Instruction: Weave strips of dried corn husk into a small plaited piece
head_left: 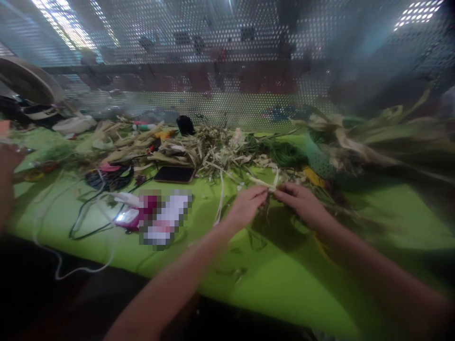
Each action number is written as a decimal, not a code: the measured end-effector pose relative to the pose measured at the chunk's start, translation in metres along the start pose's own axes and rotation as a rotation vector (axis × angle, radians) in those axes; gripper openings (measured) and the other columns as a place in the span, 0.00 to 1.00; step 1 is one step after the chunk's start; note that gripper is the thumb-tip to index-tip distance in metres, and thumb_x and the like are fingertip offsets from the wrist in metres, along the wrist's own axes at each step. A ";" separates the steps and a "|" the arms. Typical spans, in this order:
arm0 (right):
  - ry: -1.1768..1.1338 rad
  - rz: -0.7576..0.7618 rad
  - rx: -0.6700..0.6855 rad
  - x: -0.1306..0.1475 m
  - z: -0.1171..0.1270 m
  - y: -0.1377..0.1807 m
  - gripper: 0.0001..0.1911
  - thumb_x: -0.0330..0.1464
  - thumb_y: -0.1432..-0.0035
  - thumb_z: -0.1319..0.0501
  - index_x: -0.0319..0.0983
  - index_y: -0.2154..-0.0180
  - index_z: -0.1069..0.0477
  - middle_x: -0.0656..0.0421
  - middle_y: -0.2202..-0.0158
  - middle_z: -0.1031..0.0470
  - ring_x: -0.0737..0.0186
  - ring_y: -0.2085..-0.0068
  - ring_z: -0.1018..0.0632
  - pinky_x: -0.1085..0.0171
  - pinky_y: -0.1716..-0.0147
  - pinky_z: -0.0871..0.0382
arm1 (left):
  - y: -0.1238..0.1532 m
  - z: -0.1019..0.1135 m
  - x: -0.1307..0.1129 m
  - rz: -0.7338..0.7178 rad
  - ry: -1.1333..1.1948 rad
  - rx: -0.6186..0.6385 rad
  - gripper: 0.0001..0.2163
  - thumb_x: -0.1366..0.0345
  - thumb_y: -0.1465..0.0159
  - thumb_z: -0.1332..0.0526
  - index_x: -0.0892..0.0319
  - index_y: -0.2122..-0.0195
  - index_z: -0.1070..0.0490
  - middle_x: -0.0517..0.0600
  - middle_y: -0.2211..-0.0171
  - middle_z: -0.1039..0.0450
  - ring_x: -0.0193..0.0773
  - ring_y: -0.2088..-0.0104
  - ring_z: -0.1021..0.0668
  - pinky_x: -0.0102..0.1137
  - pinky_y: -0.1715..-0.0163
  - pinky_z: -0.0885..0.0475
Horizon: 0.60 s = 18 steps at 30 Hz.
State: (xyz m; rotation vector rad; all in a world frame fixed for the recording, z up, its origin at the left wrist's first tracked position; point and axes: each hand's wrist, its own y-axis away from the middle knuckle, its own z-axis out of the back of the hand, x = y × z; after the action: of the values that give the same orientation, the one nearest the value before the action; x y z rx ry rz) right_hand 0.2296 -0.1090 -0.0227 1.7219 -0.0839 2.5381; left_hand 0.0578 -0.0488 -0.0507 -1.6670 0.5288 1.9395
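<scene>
My left hand (248,204) and my right hand (303,202) meet above the green table, fingers pinched close together. Between them is a pale strip of dried corn husk (262,183), whose loose ends stick up and out past my fingertips. Both hands grip it, though the exact spot under the fingers is hidden. Just beyond lies a heap of dry husk scraps (223,149), with a bundle of dark green fibre (284,150) to its right. A narrow pale strip (221,199) lies left of my left hand.
A black phone (175,174), a magenta device (131,218) and a white cable (85,270) lie to the left. A turquoise dotted container (320,154) and large husk leaves (369,130) stand right. A perforated metal panel (199,80) rises behind. Another person's hand (10,158) is far left.
</scene>
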 end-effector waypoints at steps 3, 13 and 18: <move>-0.017 0.028 -0.049 -0.002 -0.004 -0.001 0.17 0.47 0.48 0.35 0.40 0.72 0.28 0.59 0.73 0.27 0.62 0.70 0.29 0.64 0.70 0.35 | 0.002 -0.004 0.000 0.038 0.061 0.054 0.12 0.62 0.34 0.46 0.60 0.59 0.24 0.45 0.76 0.36 0.32 0.74 0.33 0.29 0.72 0.38; 0.124 0.072 -0.044 -0.006 0.001 0.002 0.13 0.42 0.45 0.36 0.39 0.73 0.27 0.61 0.77 0.29 0.65 0.75 0.31 0.65 0.74 0.40 | -0.002 0.010 -0.005 -0.029 -0.265 0.092 0.12 0.64 0.34 0.46 0.58 0.60 0.22 0.51 0.64 0.24 0.37 0.65 0.27 0.37 0.58 0.32; 0.294 0.155 -0.088 -0.010 0.000 0.004 0.13 0.41 0.41 0.39 0.40 0.69 0.25 0.60 0.74 0.25 0.63 0.72 0.28 0.65 0.73 0.40 | 0.000 0.005 -0.014 -0.120 -0.399 0.127 0.10 0.65 0.34 0.47 0.60 0.65 0.26 0.53 0.62 0.25 0.40 0.60 0.26 0.38 0.54 0.32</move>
State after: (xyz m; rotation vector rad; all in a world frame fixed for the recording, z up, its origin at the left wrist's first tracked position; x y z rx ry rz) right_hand 0.2329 -0.1133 -0.0321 1.3440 -0.3171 2.8202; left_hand 0.0551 -0.0474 -0.0355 -1.1633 0.3772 2.0317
